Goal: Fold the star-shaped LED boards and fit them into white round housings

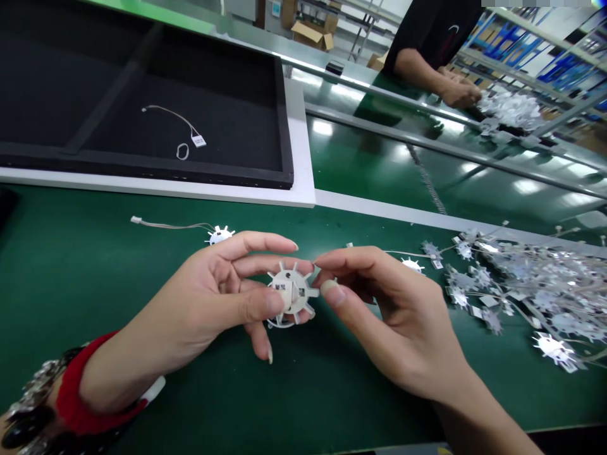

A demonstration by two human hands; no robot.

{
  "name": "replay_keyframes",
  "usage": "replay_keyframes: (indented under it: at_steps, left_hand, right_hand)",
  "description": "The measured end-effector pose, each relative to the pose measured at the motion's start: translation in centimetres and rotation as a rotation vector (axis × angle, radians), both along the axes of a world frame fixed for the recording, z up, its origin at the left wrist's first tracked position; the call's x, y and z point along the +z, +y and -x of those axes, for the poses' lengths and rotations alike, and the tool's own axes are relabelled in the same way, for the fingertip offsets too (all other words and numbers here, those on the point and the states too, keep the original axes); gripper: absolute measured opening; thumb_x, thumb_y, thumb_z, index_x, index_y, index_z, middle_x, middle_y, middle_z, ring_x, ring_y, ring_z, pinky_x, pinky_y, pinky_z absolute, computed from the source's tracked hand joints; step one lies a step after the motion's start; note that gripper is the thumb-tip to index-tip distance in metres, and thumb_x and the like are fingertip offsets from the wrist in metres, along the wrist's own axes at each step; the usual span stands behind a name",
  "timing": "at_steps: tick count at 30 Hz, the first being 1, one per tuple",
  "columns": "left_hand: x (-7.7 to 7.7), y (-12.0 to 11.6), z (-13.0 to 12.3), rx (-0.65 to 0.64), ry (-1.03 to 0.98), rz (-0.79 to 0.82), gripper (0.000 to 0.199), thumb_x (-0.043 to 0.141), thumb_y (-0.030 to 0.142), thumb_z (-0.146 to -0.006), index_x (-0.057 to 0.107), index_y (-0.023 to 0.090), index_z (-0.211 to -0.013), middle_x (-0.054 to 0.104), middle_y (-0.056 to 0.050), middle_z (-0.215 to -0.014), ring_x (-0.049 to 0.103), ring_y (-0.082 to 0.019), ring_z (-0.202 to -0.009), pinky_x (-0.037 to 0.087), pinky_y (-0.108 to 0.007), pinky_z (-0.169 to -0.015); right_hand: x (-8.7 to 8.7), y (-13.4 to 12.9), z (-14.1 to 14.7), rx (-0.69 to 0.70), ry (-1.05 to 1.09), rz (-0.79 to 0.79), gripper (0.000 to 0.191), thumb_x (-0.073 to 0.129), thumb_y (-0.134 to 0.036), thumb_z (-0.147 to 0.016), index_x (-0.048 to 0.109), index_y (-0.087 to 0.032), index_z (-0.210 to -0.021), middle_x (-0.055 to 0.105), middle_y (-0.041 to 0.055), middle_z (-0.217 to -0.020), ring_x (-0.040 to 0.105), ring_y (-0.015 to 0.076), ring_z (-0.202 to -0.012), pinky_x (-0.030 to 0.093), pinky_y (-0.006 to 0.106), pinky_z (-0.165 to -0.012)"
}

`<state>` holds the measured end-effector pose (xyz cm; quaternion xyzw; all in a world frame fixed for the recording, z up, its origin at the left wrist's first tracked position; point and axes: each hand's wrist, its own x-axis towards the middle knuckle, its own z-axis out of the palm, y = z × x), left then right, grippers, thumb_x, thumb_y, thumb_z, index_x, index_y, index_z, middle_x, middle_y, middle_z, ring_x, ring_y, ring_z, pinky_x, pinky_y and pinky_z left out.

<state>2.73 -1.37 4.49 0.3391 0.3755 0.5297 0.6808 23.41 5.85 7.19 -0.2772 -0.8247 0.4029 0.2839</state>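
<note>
At the worktop's [71, 265] far left edge we see a black tray [142, 95] on a white board, holding a loose wire with a tag [190, 129]; nearer, on the green surface, a spare toothed disc on a lead [219, 235] lies just beyond the left hand [208, 303]. This hand's fingers [260, 302] are clamped on the white toothed disc [293, 292], thumb on its near face, fingertips behind, holding it above the worktop near the middle of the front edge, its flat face turned toward us. The disc has no long axis; its teeth radiate all round. Immediately to its right, the right hand [403, 322] pinches thumb and forefinger together on the disc's right rim, so both hands touch it, the left bearing it. Toward the right edge lies a heap of similar discs on leads [531, 291]. Beyond the conveyor, a co-worker's hand [458, 93] rests on another pile.
</note>
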Motion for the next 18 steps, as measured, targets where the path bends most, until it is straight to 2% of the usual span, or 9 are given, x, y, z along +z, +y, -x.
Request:
replay_keyframes:
  at_steps: [3, 5, 8, 10, 13, 18]
  left_hand:
    - [0.01, -0.04, 0.10, 0.025, 0.026, 0.003, 0.026, 0.079, 0.020, -0.085, 0.071, 0.029, -0.108, 0.077, -0.005, -0.105, 0.070, -0.016, -0.046, 0.066, -0.024, -0.059]
    - [0.03, -0.08, 0.17, 0.025, 0.034, 0.008, 0.026, 0.079, 0.019, -0.085, 0.072, 0.030, -0.108, 0.078, -0.004, -0.101, 0.071, -0.016, -0.048, 0.065, -0.022, -0.059]
    - [0.09, -0.08, 0.19, 0.004, 0.018, 0.018, 0.027, 0.078, 0.016, -0.085, 0.072, 0.031, -0.107, 0.078, -0.002, -0.101, 0.070, -0.014, -0.047, 0.065, -0.020, -0.058]
    - [0.12, -0.05, 0.13, 0.001, -0.002, 0.031, 0.028, 0.078, 0.014, -0.084, 0.073, 0.031, -0.106, 0.077, -0.003, -0.108, 0.069, -0.013, -0.045, 0.064, -0.019, -0.054]
    - [0.17, -0.04, -0.09, 0.008, -0.011, 0.042, 0.030, 0.079, 0.013, -0.083, 0.073, 0.030, -0.107, 0.075, -0.006, -0.114, 0.072, -0.018, -0.050, 0.062, -0.020, -0.046]
    - [0.31, -0.01, -0.43, 0.037, 0.047, 0.027, 0.033, 0.077, 0.008, -0.080, 0.075, 0.031, -0.103, 0.077, -0.001, -0.106, 0.069, -0.013, -0.047, 0.063, -0.018, -0.051]
  right_hand:
    - [0.33, 0.17, 0.08, -0.028, -0.045, -0.019, 0.008, 0.064, -0.019, -0.094, 0.070, -0.022, -0.097, 0.068, -0.0023, -0.077, 0.057, 0.0093, -0.060, 0.044, 0.021, -0.051]
    - [0.49, 0.25, 0.18, 0.009, -0.049, -0.023, 0.007, 0.065, -0.018, -0.094, 0.071, -0.020, -0.091, 0.068, -0.0029, -0.074, 0.056, 0.0084, -0.059, 0.044, 0.021, -0.053]
    - [0.56, 0.26, 0.30, 0.086, -0.026, 0.000, 0.009, 0.064, -0.015, -0.093, 0.072, -0.019, -0.091, 0.070, -0.0019, -0.077, 0.060, 0.0091, -0.065, 0.046, 0.022, -0.059]
    - [0.52, 0.22, 0.32, 0.100, -0.017, 0.035, 0.011, 0.062, -0.015, -0.095, 0.071, -0.019, -0.090, 0.070, -0.0013, -0.079, 0.061, 0.0103, -0.068, 0.047, 0.023, -0.062]
    - [0.42, 0.12, 0.34, 0.096, -0.041, 0.092, 0.014, 0.059, -0.016, -0.096, 0.066, -0.020, -0.085, 0.068, -0.0013, -0.077, 0.061, 0.0114, -0.069, 0.047, 0.024, -0.064]
    - [0.42, 0.06, 0.34, 0.084, -0.096, 0.167, 0.017, 0.055, -0.018, -0.099, 0.064, -0.019, -0.084, 0.068, -0.0013, -0.078, 0.060, 0.0108, -0.068, 0.045, 0.023, -0.062]
